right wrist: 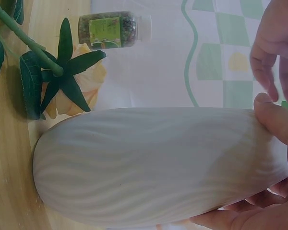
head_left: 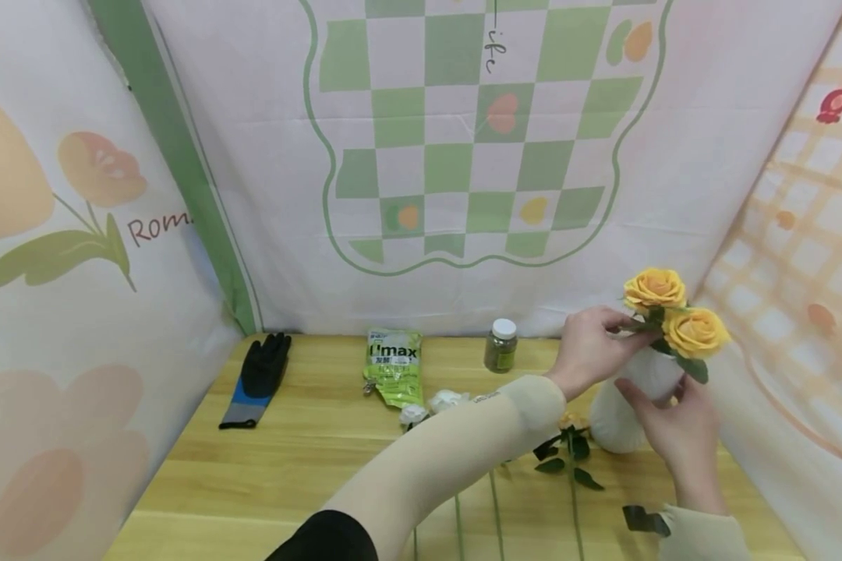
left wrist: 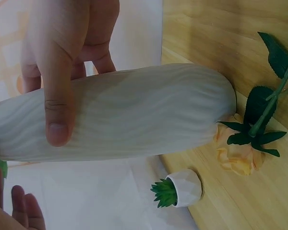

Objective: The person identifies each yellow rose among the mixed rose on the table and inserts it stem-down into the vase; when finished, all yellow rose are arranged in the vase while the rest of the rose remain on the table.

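Two yellow roses [head_left: 695,333] stand in the mouth of a white rippled vase [head_left: 616,417], their leaves hanging over its rim. My left hand [head_left: 596,347] pinches at the stem and leaves just under the blooms. Lower down, my right hand [head_left: 684,436] grips the upper part of the vase, with the thumb [left wrist: 57,115] on one side and the fingers round the other. The vase is upright on the wooden table. Beside its base lies a pale orange rose [right wrist: 84,84] with dark green leaves, its stem running toward the front.
White roses [head_left: 449,400] lie at the middle, partly behind my left sleeve [head_left: 456,440]. Farther back are a green pouch [head_left: 394,362] and a white-capped jar [head_left: 501,347]. A black and blue glove [head_left: 260,382] lies at the left. A small potted succulent [left wrist: 185,188] shows near the vase.
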Demonstrator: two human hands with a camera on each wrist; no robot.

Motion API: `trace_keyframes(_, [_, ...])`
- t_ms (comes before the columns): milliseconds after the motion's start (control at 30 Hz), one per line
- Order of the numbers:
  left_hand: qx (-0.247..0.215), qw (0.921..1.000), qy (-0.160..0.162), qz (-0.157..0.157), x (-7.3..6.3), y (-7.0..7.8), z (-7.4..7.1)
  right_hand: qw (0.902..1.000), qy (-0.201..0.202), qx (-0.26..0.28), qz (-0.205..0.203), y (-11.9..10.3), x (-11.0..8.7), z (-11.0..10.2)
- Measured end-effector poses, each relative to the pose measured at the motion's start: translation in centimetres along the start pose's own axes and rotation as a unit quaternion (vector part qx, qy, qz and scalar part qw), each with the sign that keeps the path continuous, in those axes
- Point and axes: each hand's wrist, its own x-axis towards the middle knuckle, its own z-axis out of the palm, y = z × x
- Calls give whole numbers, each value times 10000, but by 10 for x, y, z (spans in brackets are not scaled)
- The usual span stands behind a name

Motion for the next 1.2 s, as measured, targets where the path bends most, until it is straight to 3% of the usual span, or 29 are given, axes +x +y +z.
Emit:
trace_keyframes(133, [199,9993,-154,-276,-1,-1,1,10000,2,16,28,-1,0,1])
trace_keyframes(267, [-86,9989,-198,-414,-5,-8,0,10000,-22,89,34,-2,1,4])
trace_keyframes(433, [-563,9960,-556,-418,-18,-25,-11,9997,-163,102,146,-1,3,6])
trace_keyframes(633, [-731,9923,-821,-572,-38,-49,-40,9983,-392,59,423,2,5,6])
trace_keyframes(900, [-159,9938,-987,-484,-69,-86,-90,9975,-314,171,608,7,9,7])
trace_keyframes(1100, [40,9907,-1141,-745,-96,-97,-126,9995,-130,78,270,15,8,3])
trace_keyframes(1200, [254,9880,-1254,-867,-110,-101,-139,9997,28,178,136,16,-3,7])
